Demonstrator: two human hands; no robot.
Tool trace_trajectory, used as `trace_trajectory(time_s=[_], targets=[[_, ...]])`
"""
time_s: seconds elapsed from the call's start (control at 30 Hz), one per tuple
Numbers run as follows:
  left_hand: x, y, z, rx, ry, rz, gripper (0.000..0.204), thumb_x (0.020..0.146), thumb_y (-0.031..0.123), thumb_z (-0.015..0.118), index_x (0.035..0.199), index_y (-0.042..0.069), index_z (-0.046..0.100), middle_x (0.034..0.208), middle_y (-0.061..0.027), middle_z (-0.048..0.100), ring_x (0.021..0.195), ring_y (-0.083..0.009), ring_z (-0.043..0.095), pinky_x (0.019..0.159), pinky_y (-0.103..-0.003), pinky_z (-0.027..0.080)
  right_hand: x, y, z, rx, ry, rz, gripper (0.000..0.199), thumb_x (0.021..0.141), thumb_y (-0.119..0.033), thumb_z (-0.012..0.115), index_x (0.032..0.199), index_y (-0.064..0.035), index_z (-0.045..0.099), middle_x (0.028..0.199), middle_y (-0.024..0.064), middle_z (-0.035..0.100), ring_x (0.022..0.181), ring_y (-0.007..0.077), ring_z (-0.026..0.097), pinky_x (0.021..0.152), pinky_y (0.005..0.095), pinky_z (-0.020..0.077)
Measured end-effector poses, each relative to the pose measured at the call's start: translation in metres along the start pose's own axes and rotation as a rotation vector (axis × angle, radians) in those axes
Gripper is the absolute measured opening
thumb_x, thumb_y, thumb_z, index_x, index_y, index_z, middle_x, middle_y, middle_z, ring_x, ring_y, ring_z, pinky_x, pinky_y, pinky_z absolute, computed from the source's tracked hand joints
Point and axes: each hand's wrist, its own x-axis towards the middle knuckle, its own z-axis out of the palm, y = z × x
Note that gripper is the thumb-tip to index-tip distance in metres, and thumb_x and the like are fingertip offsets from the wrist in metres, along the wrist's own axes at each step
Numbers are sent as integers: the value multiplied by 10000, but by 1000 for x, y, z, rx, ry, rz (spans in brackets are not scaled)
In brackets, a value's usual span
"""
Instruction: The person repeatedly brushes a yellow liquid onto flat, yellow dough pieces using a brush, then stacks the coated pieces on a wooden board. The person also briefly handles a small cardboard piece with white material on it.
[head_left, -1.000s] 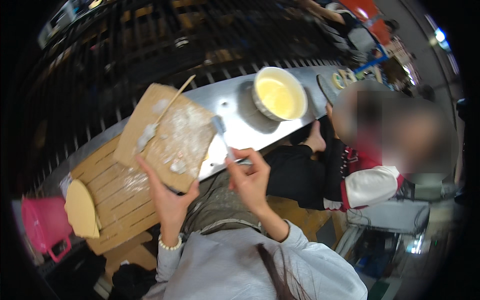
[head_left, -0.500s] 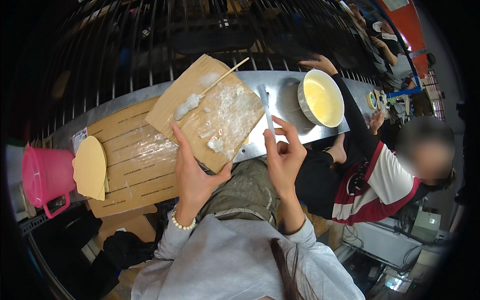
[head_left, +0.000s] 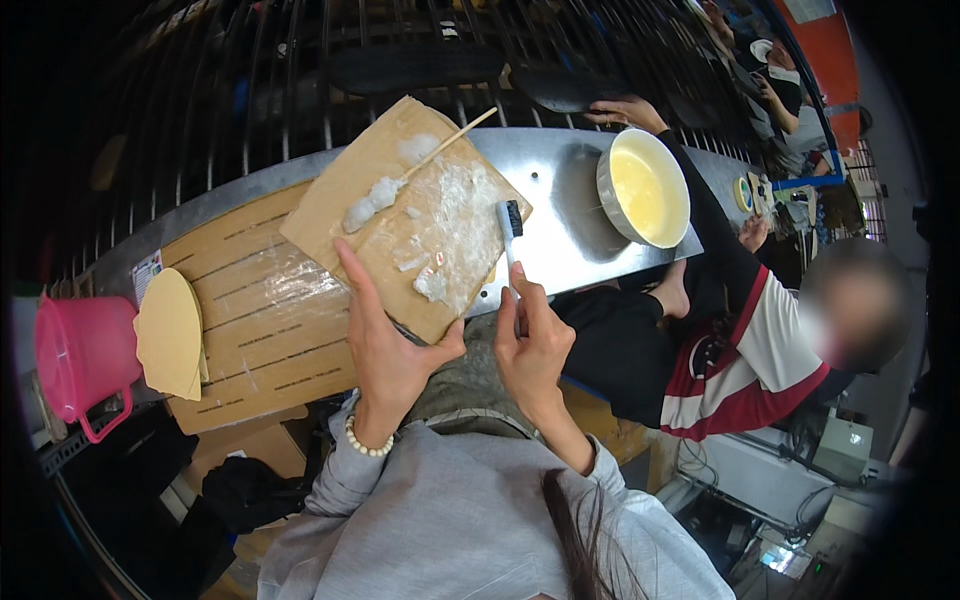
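My left hand (head_left: 390,350) grips the near corner of a brown cardboard square (head_left: 335,205), fingers along its underside edge and thumb at the corner. Whitish paste and small flakes are smeared across the board. A thin wooden stick (head_left: 455,138) lies on it, its lower end buried in a white, cottony lump (head_left: 372,203). In my right hand (head_left: 535,345) is a small brush (head_left: 512,220) with dark bristles and a grey handle, pinched between thumb and fingers. The brush head is at the board's right edge; whether the bristles touch it I cannot tell.
A white bowl (head_left: 607,200) of yellow liquid stands on the metal table (head_left: 545,165). A large cardboard sheet (head_left: 270,330) covers the left side, beside yellow pads (head_left: 168,335) and a pink container (head_left: 85,350). A co-worker (head_left: 730,350) sits at right, one arm reaching behind the bowl.
My right hand has moved left and lower, and the brush has turned so its dark bristles show beside the board. My left hand keeps its grip on the board.
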Motion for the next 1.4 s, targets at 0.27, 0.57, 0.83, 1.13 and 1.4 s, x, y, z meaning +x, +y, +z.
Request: trace_trajectory(time_s=[0.27, 0.57, 0.83, 1.13, 1.4], targets=[[0, 6, -3, 24, 3, -46, 1374, 664, 66, 889, 1663, -12, -51, 1426, -298, 540, 1289, -376, 581, 1074, -410, 467, -27, -4, -8, 127, -99, 127, 297, 931, 16, 718, 1227, 14, 700, 660, 106, 640, 490, 96, 531, 476, 281, 413], [3, 6, -9, -16, -34, -22, 1408, 662, 151, 928, 1653, -34, -55, 1417, -341, 498, 1298, -461, 545, 1074, -461, 459, -2, -9, -26, 621, 42, 245, 307, 1053, -58, 611, 1331, 33, 517, 675, 14, 622, 608, 28, 547, 528, 178, 383], [1, -2, -8, -27, -30, -9, 1409, 661, 158, 927, 1652, -39, -55, 1411, -348, 498, 1293, -459, 553, 1067, -458, 466, 15, -14, -42, 832, -72, 505, 402, 1076, -87, 579, 1455, -15, 466, 664, 30, 657, 510, 19, 506, 504, 171, 347], [2, -1, -7, 15, -17, 2, 1397, 663, 143, 914, 1657, -24, -53, 1434, -336, 505, 1304, -431, 556, 1074, -437, 462, 27, -2, -13, 14, 35, -68, 354, 941, -9, 703, 1289, -70, 727, 794, 59, 696, 580, 167, 581, 552, 290, 458], [1, 3, -6, -9, -2, -53, 1401, 650, 172, 922, 1656, -34, -31, 1391, -343, 525, 1269, -464, 569, 1053, -456, 476, 8, 3, -2, -93, -104, 22, 415, 923, -25, 717, 1332, -91, 704, 782, 109, 694, 534, 237, 616, 522, 350, 475]])
